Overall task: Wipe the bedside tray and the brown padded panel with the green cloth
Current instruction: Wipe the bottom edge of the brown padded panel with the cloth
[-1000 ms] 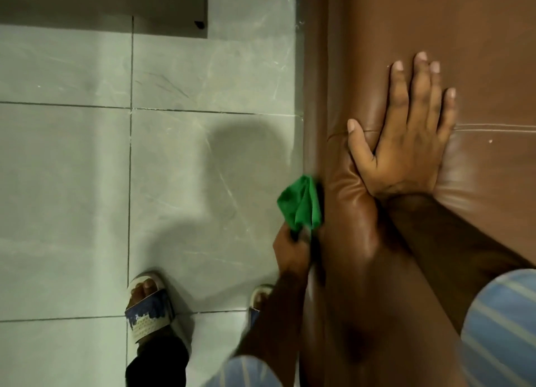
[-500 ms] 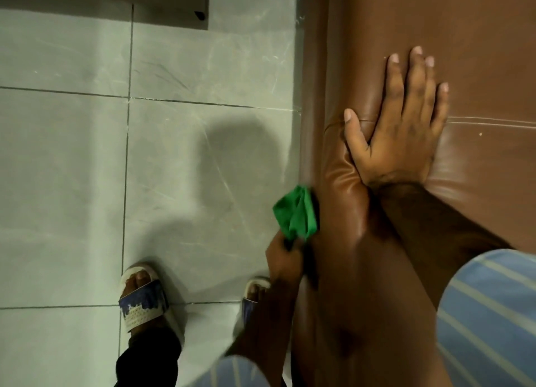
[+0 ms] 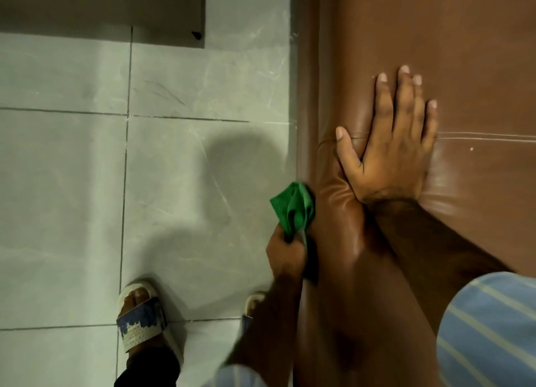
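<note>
Against the brown padded panel [image 3: 435, 52] edge, the left hand [image 3: 285, 256] clutches the green cloth [image 3: 293, 209] pointing upward; right hand [image 3: 391, 154] flat, empty.

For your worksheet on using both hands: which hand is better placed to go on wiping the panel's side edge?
The left hand. It already grips the green cloth against the brown padded panel at its side edge. The right hand lies flat and empty on the panel's face, bracing.

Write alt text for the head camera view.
A left hand presses a bunched green cloth against the side edge of a brown padded panel, while the right hand lies flat on top. Sandalled feet stand on grey tiles.
</note>
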{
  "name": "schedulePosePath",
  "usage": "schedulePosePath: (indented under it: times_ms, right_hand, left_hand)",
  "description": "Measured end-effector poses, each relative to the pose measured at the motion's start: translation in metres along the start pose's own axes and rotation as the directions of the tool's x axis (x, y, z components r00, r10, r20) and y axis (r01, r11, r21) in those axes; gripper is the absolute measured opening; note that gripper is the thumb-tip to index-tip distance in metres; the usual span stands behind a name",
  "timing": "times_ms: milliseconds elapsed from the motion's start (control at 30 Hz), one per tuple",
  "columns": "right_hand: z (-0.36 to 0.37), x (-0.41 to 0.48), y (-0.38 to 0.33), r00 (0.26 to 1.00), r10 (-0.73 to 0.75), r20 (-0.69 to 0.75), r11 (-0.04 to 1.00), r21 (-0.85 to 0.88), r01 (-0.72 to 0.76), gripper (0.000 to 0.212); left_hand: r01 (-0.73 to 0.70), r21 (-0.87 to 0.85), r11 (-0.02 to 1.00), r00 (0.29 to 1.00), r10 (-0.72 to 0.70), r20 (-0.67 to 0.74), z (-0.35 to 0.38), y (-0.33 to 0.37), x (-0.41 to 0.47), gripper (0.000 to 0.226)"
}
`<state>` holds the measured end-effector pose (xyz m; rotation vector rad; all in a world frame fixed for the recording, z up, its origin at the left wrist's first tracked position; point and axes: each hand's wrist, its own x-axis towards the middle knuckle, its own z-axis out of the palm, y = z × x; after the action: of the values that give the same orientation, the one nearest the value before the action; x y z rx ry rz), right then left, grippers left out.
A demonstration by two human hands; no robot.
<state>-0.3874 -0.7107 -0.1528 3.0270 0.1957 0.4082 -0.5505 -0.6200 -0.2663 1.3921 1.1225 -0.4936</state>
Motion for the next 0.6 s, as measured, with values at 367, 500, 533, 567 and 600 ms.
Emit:
schedulePosePath:
  times_ms: [367, 500, 533, 567, 600]
  right_hand:
    - [0.0, 0.001, 0.0, 1.0, -0.005, 0.007, 1.0, 0.015, 0.005, 0.085]
    - [0.004, 0.001, 0.002, 1.0, -0.01, -0.008, 1.0, 0.018, 0.01, 0.086]
    - [0.003, 0.001, 0.002, 1.0, -0.011, -0.005, 1.0, 0.022, 0.011, 0.086]
    - [0.002, 0.001, 0.002, 1.0, -0.011, -0.001, 1.0, 0.025, 0.011, 0.086]
    - [0.001, 0.001, 0.001, 1.0, -0.01, 0.002, 1.0, 0.028, 0.01, 0.086]
  left_hand:
    - [0.003, 0.242, 0.97, 0.999, -0.012, 0.036, 0.021, 0.055, 0.059, 0.027]
    - [-0.242, 0.023, 0.97, 0.969, 0.243, -0.037, 0.043, 0.147, 0.102, 0.027]
    - [-0.28, -0.026, 0.96, 0.96, 0.279, -0.036, 0.042, 0.143, 0.094, 0.028]
    - [-0.293, -0.07, 0.953, 0.956, 0.292, -0.026, 0.038, 0.128, 0.082, 0.029]
    - [-0.273, -0.106, 0.956, 0.962, 0.273, -0.016, 0.033, 0.106, 0.069, 0.029]
